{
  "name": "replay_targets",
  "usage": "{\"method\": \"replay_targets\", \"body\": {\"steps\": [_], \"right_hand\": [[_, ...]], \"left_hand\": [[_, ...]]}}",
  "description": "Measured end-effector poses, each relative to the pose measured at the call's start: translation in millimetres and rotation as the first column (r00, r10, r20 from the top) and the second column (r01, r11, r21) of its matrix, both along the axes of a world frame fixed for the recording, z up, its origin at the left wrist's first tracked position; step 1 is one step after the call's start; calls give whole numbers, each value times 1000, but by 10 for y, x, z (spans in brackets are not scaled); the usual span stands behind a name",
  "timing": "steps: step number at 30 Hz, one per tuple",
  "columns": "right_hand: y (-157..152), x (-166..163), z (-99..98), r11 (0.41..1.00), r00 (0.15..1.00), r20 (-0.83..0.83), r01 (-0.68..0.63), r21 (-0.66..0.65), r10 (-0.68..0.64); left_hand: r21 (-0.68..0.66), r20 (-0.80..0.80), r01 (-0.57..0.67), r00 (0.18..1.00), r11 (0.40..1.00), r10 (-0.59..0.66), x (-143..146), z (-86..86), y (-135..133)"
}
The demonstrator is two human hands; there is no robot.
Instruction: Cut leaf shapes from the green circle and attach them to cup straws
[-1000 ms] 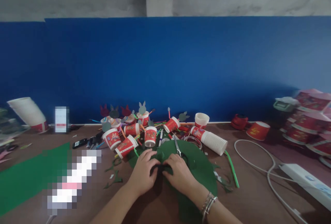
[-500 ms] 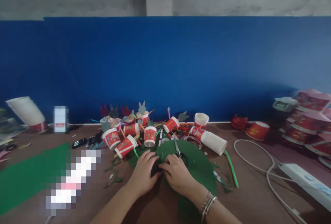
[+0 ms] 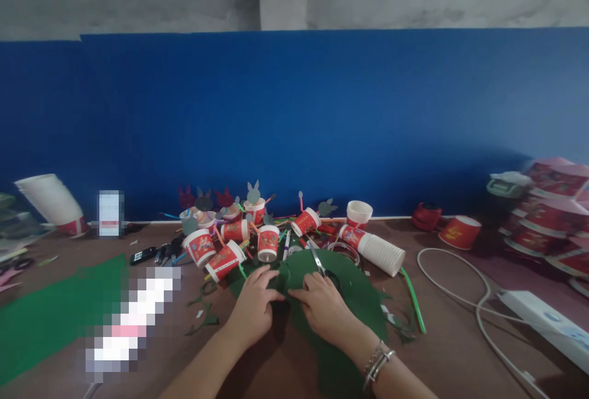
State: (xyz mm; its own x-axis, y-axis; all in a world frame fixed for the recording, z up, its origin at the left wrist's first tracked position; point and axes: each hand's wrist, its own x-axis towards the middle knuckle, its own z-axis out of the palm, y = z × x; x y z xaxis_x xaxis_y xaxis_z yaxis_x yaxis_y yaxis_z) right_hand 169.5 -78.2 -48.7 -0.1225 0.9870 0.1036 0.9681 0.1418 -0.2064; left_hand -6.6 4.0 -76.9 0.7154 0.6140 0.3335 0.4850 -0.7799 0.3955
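Note:
A dark green sheet [image 3: 359, 307], felt-like in look, lies on the table under and between my hands. My left hand [image 3: 254, 307] rests at its left edge with the thumb stretched toward the other hand. On the sheet lies my right hand [image 3: 327, 308], index finger pointing left and the other fingers bent. I see nothing held in either one. Just beyond the right knuckles are scissors [image 3: 317, 259], their blades pointing away from me and the dark handles partly hidden by that hand.
Red-and-white paper cups [image 3: 268, 242] with rabbit-head cutouts and straws crowd the back. Nested cups [image 3: 380, 253] lie right of the sheet, near a green straw [image 3: 413, 301]. A power strip [image 3: 547, 322] and cable are at right, a brighter green sheet [image 3: 59, 313] at left, green scraps [image 3: 205, 319] between.
My left thumb has swung up and stretched out toward the right hand. My right hand has shifted slightly right. The scissors lie in about the same place.

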Motion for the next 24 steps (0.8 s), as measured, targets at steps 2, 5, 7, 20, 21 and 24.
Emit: {"method": "replay_targets", "body": {"steps": [2,5,7,20,21,24], "right_hand": [[1,16,5,999,998,34,45,-7,-45],[-1,36,17,999,999,24,46,14,-46],[-13,24,24,999,999,-35,-27,21,28],[-53,-118,-48,992,988,-92,-124,-29,121],[-46,-113,-50,993,990,-84,-112,-25,110],[-35,-99,-43,995,994,-50,-97,-27,95]], "left_hand": [[-3,14,-29,999,1000,29,-5,-1,26],[-6,100,-75,992,997,76,-24,-15,75],[-8,168,-96,981,995,96,-35,-19,99],[-76,204,-111,971,991,124,-12,35,61],[-75,196,-90,975,993,103,-10,30,60],[-60,154,-38,987,997,47,-3,12,56]]}}
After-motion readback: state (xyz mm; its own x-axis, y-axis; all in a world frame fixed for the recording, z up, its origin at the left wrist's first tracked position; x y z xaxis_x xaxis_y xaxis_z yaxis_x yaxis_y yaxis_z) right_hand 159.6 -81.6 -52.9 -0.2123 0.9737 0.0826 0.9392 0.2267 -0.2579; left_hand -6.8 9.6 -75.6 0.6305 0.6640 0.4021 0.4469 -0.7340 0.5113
